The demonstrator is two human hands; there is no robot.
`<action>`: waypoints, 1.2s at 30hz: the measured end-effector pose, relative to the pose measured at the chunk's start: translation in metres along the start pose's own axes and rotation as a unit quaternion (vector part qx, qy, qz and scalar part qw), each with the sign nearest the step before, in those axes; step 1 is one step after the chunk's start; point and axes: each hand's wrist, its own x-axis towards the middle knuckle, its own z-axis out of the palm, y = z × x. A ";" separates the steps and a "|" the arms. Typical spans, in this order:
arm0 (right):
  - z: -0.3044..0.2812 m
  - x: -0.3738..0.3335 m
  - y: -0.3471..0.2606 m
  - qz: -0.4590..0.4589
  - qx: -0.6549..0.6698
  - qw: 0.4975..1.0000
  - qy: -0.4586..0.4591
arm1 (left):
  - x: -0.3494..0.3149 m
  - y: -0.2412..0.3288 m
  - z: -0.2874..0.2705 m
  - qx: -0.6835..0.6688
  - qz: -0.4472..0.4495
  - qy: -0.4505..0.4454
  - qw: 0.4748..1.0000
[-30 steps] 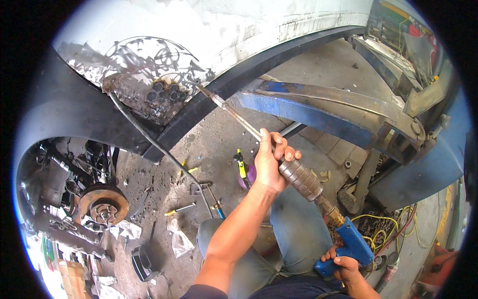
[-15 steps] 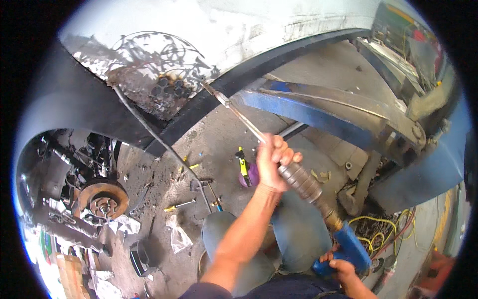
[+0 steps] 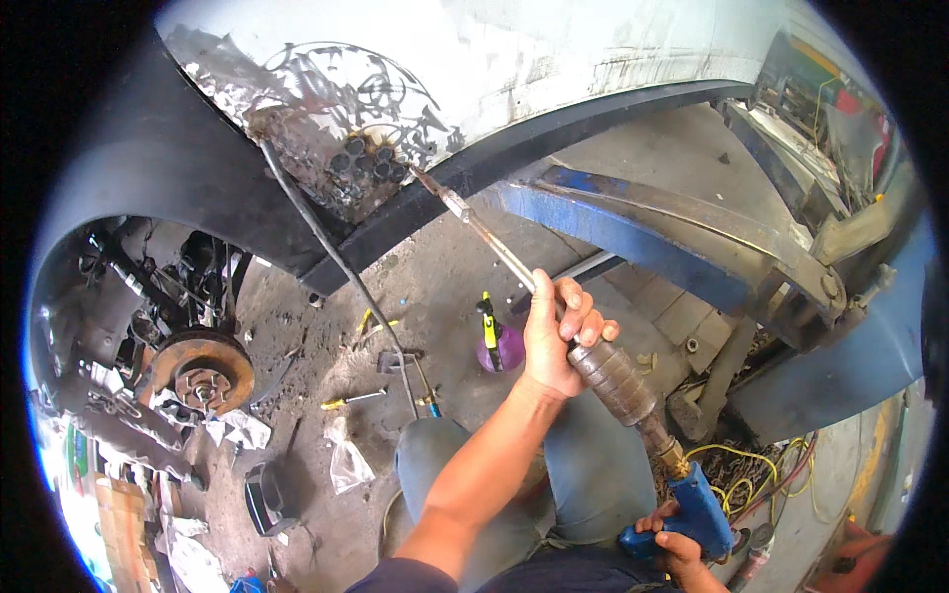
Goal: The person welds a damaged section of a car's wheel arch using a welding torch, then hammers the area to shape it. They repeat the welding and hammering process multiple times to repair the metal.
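Note:
I hold a slide hammer with both hands. My left hand [image 3: 563,336] is closed round its rod, just above the ribbed metal weight [image 3: 611,381], with the fingers loosely curled. Lower right, my right hand [image 3: 677,542] grips its blue pistol-shaped handle [image 3: 700,509]. The long rod [image 3: 499,247] slants up and left. Its tip is at the lower edge of a scraped white vehicle panel [image 3: 573,49], beside a cluster of dark round marks [image 3: 364,158]. Whether the tip touches the metal, I cannot tell.
A dark cable [image 3: 316,232] runs from the panel to the floor. A blue lift arm [image 3: 643,237] reaches in from the right. On the floor stand a purple spray bottle [image 3: 506,348] and a black container [image 3: 269,497]. A rusty brake disc [image 3: 203,371] shows at left.
The view has shifted slightly. The rod's tip now lies closer to the dark round marks. My left hand's fingers look looser on the rod; the right hand keeps its grip.

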 end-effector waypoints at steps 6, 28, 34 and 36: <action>0.007 0.003 0.001 0.012 0.024 1.000 -0.005 | -0.005 0.012 0.001 0.028 0.022 -0.026 0.999; 0.000 0.015 0.000 0.019 0.037 0.997 -0.065 | -0.004 0.032 0.016 0.064 0.041 0.048 0.996; 0.001 0.004 -0.005 0.072 -0.073 0.995 -0.009 | -0.005 0.036 0.014 0.115 0.093 -0.077 0.986; -0.001 -0.001 -0.008 0.105 -0.222 0.969 -0.011 | -0.013 0.027 0.000 -0.165 -0.019 -0.221 0.961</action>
